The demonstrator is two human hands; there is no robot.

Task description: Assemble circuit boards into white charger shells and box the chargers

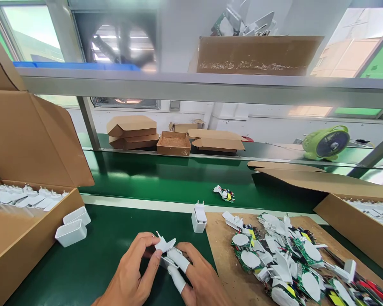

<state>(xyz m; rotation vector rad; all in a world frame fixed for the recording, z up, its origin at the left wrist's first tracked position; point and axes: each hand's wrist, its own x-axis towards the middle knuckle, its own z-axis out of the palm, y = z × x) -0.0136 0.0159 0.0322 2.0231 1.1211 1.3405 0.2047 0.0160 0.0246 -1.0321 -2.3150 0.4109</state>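
Over the green bench [118, 231], I note the left hand [134, 268] pinching and the right hand [200, 274], two fingers in white sleeves [177, 279], cradling a small white plug [164, 245], probably light, stiff and slick (prongs likely bendable), so best held by its flat sides.

Right here, low over the green counter [115, 227], the left hand [135, 272] pinches a small white part [164, 245], and the right hand [206, 276] (white finger covers [178, 259] on two fingers) grips from the other side! Over left, two white shells [71, 233] sit beside an open carton [41, 238]; right, circuit boards [309, 250] heap across a brown sheet [220, 250], near an upright white casing [199, 220].
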